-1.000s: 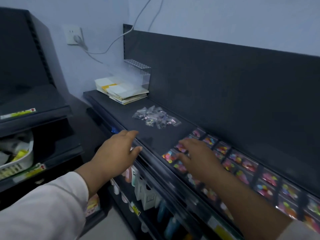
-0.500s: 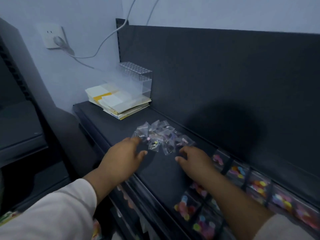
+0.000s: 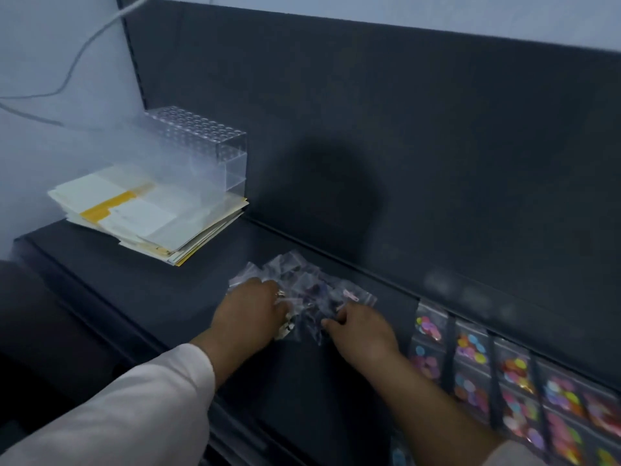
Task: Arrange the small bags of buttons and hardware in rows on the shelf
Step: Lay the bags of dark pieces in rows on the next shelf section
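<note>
Along the wall runs a dark shelf [image 3: 161,297], and its tall back panel [image 3: 403,146] closes it behind. On the right part of the shelf lie the finished rows of bags [image 3: 504,375], flat and side by side, each showing coloured buttons. I think they lie flat so that every bag can be seen at once. At the far left end sits a stack of papers [image 3: 144,213], and a clear plastic rack [image 3: 208,146] stands on it against the panel, well apart from the work.

Between the papers and the rows, near the middle of the shelf, lies the loose pile of small bags [image 3: 309,284], not yet sorted. Both hands are at this pile, one on each side, probably to separate one bag from the heap.

The left hand [image 3: 252,314] rests on the left edge of the pile. Its fingers go in among the bags, and I cannot tell whether they grip anything. The right hand [image 3: 363,331] is at the near right edge, and its thumb and fingers appear to pinch a bag there, though the picture is blurred.
</note>
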Action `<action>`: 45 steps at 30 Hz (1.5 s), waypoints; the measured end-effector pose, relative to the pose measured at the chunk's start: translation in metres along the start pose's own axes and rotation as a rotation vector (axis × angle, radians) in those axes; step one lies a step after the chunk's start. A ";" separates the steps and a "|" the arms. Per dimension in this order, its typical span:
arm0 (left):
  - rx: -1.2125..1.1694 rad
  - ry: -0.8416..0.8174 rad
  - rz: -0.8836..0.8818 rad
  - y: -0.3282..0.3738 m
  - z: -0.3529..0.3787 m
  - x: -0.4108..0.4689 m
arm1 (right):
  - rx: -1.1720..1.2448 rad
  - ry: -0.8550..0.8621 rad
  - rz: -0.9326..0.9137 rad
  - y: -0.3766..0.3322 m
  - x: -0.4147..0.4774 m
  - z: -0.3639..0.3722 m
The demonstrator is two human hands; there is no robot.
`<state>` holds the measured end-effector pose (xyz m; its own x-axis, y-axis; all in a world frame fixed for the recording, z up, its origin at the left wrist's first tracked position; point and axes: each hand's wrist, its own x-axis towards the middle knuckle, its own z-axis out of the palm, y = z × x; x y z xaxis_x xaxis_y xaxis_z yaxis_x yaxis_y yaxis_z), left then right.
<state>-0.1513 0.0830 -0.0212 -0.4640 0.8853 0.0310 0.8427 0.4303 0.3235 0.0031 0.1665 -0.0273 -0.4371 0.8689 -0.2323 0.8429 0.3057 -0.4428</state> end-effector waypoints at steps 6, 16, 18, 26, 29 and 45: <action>-0.045 -0.017 0.121 -0.014 0.012 0.018 | 0.101 0.037 0.108 -0.013 0.007 0.008; -0.424 -0.016 0.121 -0.011 -0.004 0.020 | 0.217 0.088 0.211 -0.022 -0.002 0.009; -0.532 -0.051 0.087 -0.011 -0.006 0.018 | 0.263 0.059 0.241 -0.024 -0.004 0.008; -0.913 -0.132 -0.085 -0.002 -0.005 0.015 | 0.321 0.022 0.302 -0.008 -0.017 0.005; -1.014 -0.197 -0.143 0.009 -0.004 0.012 | 0.363 0.026 0.290 -0.003 -0.027 0.000; -1.121 -0.582 -0.079 0.142 0.001 -0.081 | 1.305 0.148 0.419 0.091 -0.159 -0.054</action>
<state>0.0062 0.0725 0.0212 -0.0733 0.9331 -0.3521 -0.0066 0.3526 0.9357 0.1665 0.0777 0.0162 -0.1197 0.8626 -0.4915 -0.0368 -0.4986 -0.8661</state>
